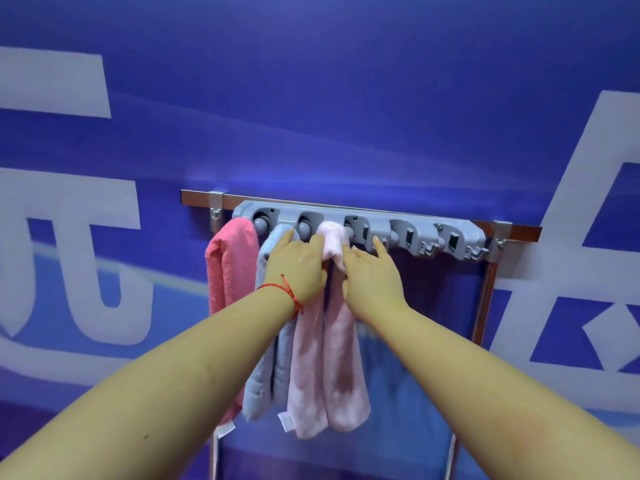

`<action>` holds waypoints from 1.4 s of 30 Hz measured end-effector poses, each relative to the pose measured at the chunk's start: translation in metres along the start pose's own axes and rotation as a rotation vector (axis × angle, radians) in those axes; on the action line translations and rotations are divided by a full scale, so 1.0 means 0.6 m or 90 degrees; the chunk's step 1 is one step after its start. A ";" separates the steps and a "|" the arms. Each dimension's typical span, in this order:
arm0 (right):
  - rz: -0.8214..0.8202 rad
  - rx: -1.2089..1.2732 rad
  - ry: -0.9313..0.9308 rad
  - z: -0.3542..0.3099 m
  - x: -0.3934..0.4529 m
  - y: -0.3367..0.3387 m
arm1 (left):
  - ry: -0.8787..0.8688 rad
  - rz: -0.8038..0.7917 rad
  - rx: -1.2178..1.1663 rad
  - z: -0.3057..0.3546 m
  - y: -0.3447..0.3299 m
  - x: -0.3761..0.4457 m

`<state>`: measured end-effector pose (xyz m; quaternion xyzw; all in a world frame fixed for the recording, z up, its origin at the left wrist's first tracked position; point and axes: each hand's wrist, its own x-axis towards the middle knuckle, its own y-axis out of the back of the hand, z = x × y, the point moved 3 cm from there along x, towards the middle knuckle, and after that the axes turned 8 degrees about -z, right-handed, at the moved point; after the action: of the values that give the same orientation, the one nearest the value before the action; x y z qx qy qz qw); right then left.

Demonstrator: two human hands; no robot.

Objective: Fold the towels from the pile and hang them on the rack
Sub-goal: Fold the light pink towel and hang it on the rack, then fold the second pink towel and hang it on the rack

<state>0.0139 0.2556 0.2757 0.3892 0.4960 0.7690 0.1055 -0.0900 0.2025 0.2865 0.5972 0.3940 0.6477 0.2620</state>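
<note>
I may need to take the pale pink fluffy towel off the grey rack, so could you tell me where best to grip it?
Grip the pale pink fluffy towel at its bunched top fold, coming from the front and just below the grey plastic rack. There the cloth is gathered narrow, and both halves hang free below. The left hand and right hand already hold it there.

Large white "元" on blue wall (329, 98).

We see two bare forearms, no sleeves on either. Around our left wrist runs a thin red string bracelet (289, 295), knotted, with a short loose end hanging beside the knot. Our left hand (298, 268) and right hand (372, 277) wear no rings or gloves.
</note>
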 end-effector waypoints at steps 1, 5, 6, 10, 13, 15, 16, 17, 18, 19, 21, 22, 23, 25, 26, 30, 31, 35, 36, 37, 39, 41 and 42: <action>-0.003 0.000 -0.002 -0.001 -0.003 0.000 | 0.003 0.008 -0.023 0.002 0.002 -0.006; -0.030 0.018 -0.015 -0.009 -0.014 -0.001 | 0.087 -0.047 -0.142 0.011 0.003 -0.026; -0.032 0.020 -0.020 -0.011 -0.016 0.000 | 0.123 -0.073 -0.196 0.011 0.000 -0.029; -0.025 0.031 -0.077 -0.014 -0.034 0.006 | 0.233 -0.108 -0.390 0.006 -0.019 -0.049; -0.037 0.048 -0.105 -0.022 -0.066 -0.002 | 0.277 -0.120 -0.453 0.007 -0.040 -0.083; -0.051 0.076 -0.110 -0.030 -0.095 -0.014 | 0.304 -0.150 -0.482 0.010 -0.061 -0.111; -0.065 0.098 -0.117 -0.034 -0.111 -0.022 | 0.315 -0.168 -0.490 0.012 -0.072 -0.126; -0.084 0.125 -0.132 -0.037 -0.125 -0.033 | 0.324 -0.187 -0.491 0.014 -0.084 -0.140; -0.110 0.154 -0.154 -0.040 -0.140 -0.044 | 0.334 -0.203 -0.488 0.017 -0.097 -0.155; -0.134 0.186 -0.179 -0.042 -0.152 -0.057 | 0.344 -0.218 -0.485 0.021 -0.110 -0.170; -0.182 0.258 -0.235 -0.048 -0.180 -0.085 | 0.367 -0.249 -0.492 0.028 -0.139 -0.204; -0.204 0.291 -0.261 -0.052 -0.195 -0.101 | 0.380 -0.265 -0.499 0.032 -0.154 -0.222; -0.230 0.316 -0.282 -0.057 -0.213 -0.120 | 0.393 -0.285 -0.508 0.037 -0.171 -0.241; -0.282 0.355 -0.316 -0.068 -0.255 -0.164 | 0.411 -0.325 -0.522 0.048 -0.206 -0.282; -0.303 0.373 -0.331 -0.074 -0.277 -0.189 | 0.415 -0.345 -0.523 0.053 -0.225 -0.302; -0.398 0.432 -0.388 -0.093 -0.369 -0.296 | 0.445 -0.427 -0.515 0.070 -0.314 -0.385; -0.424 0.449 -0.402 -0.099 -0.394 -0.321 | 0.459 -0.447 -0.515 0.074 -0.337 -0.410; -0.528 0.516 -0.441 -0.122 -0.498 -0.423 | 0.507 -0.542 -0.521 0.088 -0.434 -0.516; -0.550 0.524 -0.438 -0.127 -0.523 -0.447 | 0.514 -0.572 -0.520 0.091 -0.458 -0.543; -0.573 0.527 -0.431 -0.132 -0.547 -0.467 | 0.521 -0.601 -0.519 0.094 -0.480 -0.569; -0.621 0.538 -0.431 -0.138 -0.592 -0.508 | 0.530 -0.650 -0.510 0.098 -0.521 -0.615; -0.670 0.541 -0.432 -0.142 -0.633 -0.546 | 0.532 -0.692 -0.496 0.099 -0.559 -0.655; -0.693 0.539 -0.436 -0.143 -0.652 -0.566 | 0.536 -0.710 -0.489 0.098 -0.579 -0.673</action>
<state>0.1415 0.1478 -0.2220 0.3138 0.8093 0.1902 0.4587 -0.0176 0.0787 -0.2300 -0.1146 0.4498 0.6829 0.5641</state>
